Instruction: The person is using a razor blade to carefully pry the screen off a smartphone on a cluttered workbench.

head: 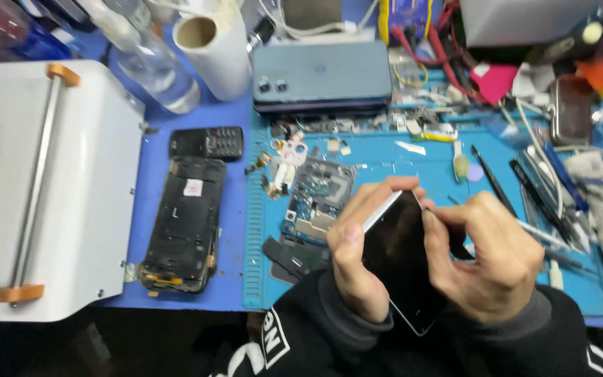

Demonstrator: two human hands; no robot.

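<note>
Along the left edge of the worktop (pixel 235 115), blue-topped, stands a white machine (pixel 99 174) with a metal bar across it on two orange end fittings, the largest item. At the far edge, near the middle, a grey-blue phone (pixel 322 77) lies back up, twin lenses showing, with a white paper roll (pixel 218 52) and a clear bottle (pixel 155 70) just to its left. A teal work mat (pixel 378 164) covers the right half of the worktop. Left of the mat lies a stripped dark phone frame (pixel 184 223), a small black keypad handset (pixel 207 143) touching its far end. At the near edge of the mat, a dark-screened phone (pixel 403 258) with a pale rim is raised and tilted; the left hand (pixel 357 248) is wrapped around its left side, fingers curled over the top edge, thumb on the glass. The right hand (pixel 483 255) is closed, fingertips pinched at the phone's upper right corner; what it pinches cannot be told. A circuit board (pixel 319 195) lies on the mat beyond the left hand, small parts (pixel 284 157) scattered further back. Tweezers and probes (pixel 539 199) crowd the mat's right edge.
</note>
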